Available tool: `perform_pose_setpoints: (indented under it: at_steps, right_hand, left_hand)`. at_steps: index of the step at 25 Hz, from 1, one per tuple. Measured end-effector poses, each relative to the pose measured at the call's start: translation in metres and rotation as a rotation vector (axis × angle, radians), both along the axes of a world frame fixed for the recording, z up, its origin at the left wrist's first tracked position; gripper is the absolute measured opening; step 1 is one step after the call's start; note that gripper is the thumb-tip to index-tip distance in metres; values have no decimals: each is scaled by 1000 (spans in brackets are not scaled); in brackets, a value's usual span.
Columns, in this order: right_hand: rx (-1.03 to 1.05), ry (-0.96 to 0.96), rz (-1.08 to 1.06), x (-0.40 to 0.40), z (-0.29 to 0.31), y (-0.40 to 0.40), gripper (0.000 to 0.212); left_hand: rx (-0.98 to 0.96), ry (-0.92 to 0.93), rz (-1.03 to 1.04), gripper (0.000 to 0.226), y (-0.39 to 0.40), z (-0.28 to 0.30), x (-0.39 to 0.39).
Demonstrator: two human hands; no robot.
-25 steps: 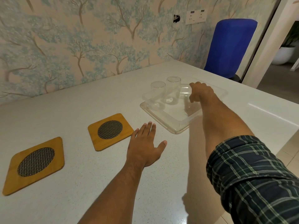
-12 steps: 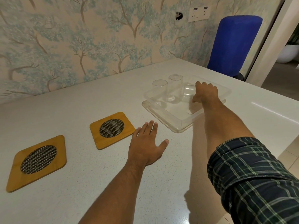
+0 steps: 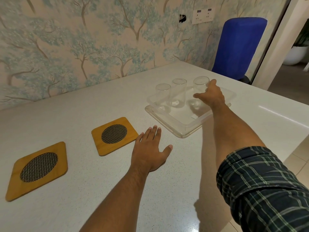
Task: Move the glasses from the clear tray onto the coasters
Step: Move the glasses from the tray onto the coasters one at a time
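Observation:
Three clear glasses stand upright in the clear tray (image 3: 182, 129) at the table's far right: a left glass (image 3: 162, 96), a middle glass (image 3: 178, 92) and a right glass (image 3: 199, 91). My right hand (image 3: 211, 96) wraps its fingers and thumb around the right glass, which still stands in the tray. Two square wooden coasters with dark mesh centres lie on the table: a near-left coaster (image 3: 37, 169) and a middle coaster (image 3: 114, 135). My left hand (image 3: 149, 151) rests flat on the table, fingers spread, just right of the middle coaster.
The white speckled table (image 3: 100, 190) ends at its edge on the right, with tiled floor beyond. A blue chair (image 3: 237, 47) stands behind the tray at the far corner. Tree-patterned wallpaper runs along the back.
The right glass lay tipped under my right hand; now it stands upright in the tray with my fingers around it. My left hand has stayed flat on the table.

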State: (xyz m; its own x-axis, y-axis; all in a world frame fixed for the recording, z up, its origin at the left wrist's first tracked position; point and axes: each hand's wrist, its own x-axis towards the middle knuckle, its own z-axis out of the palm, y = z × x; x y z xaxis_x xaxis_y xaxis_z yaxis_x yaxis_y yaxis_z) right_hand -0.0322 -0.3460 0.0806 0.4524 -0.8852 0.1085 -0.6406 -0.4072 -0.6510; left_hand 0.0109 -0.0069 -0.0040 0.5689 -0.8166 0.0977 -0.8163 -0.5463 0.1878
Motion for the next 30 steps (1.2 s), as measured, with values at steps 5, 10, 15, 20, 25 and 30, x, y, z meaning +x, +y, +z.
perform_pose_setpoints:
  at_steps: [5,10,15,20,25,30]
  right_hand:
    - [7,-54,8,7,1,0,106]
    - [-18,-109,-10,19,-2,4,103]
    - [-122,-26,-26,28,0,7,102]
    - [-452,79,-99,25,1,18,83]
    - [-552,156,-75,22,2,22,65]
    - [-522,299,-22,20,8,18,85]
  left_hand:
    - [4,3,-1,91,0,2,0]
    - [6,-1,-3,91,1,2,-1]
    - [-2,4,-1,91,0,2,-1]
    - [-9,12,1,91,1,4,-3]
    - [-11,13,2,91,1,4,-3]
    - [-13,16,2,92,1,2,-2]
